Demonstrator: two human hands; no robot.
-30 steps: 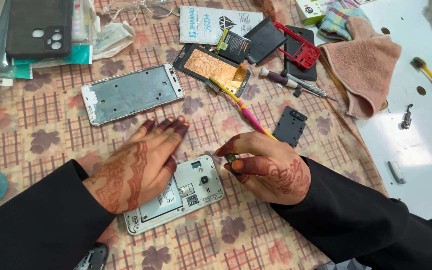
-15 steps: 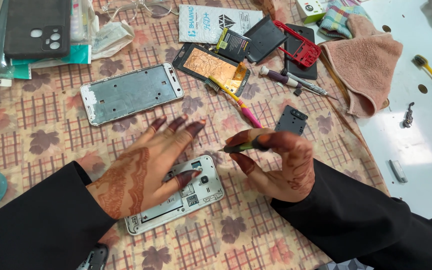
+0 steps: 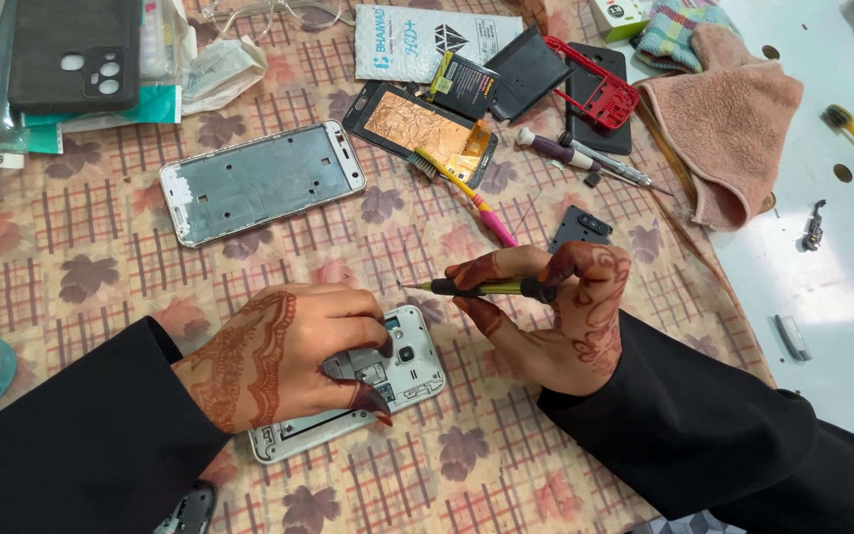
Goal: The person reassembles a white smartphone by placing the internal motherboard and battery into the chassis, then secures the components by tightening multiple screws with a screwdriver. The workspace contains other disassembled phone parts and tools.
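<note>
Left hand (image 3: 284,356) is clamped down over the opened phone body (image 3: 363,391) lying on the counter (image 3: 81,267), grip clenched on it, fingertips curled into its open back where the small parts sit. Just up and left of that grip there's a bare metal phone frame (image 3: 261,181). Right hand (image 3: 555,316) hovers beside the phone, grip pinched on a small screwdriver (image 3: 481,289), tip pointing left. Above that grip sits a pink toothbrush (image 3: 462,188), and farther right a pink towel (image 3: 728,119).
</note>
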